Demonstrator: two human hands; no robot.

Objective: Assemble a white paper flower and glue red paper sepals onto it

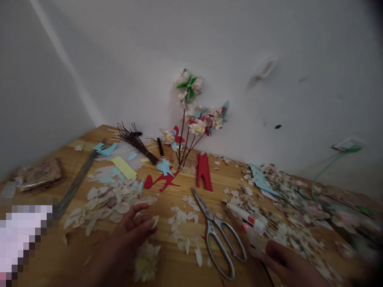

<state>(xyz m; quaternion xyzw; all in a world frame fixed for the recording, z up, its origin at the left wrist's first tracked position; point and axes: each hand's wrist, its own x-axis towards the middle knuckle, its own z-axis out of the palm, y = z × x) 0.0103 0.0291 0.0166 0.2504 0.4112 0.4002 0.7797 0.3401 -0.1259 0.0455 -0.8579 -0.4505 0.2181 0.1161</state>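
My left hand (131, 231) rests low on the wooden table (179, 275), its fingers pinched on a pale petal (154, 221). Just below it lies a white paper flower with a yellow centre (146, 263). My right hand (284, 265) is at the lower right, wrapped round the handle of a white glue gun (247, 219) whose red light glows. The gun's nozzle points up and left over the table. Steel scissors (217, 235) lie partly apart between my two hands.
A bunch of handmade flowers on stems (194, 119) stands against the white wall. Loose petals (110, 203), red and blue paper cut-outs (204, 171), a yellow slip (123, 167), dark wires (134, 140) and metal rods (76, 184) litter the table. More scraps pile up at the right (287, 199).
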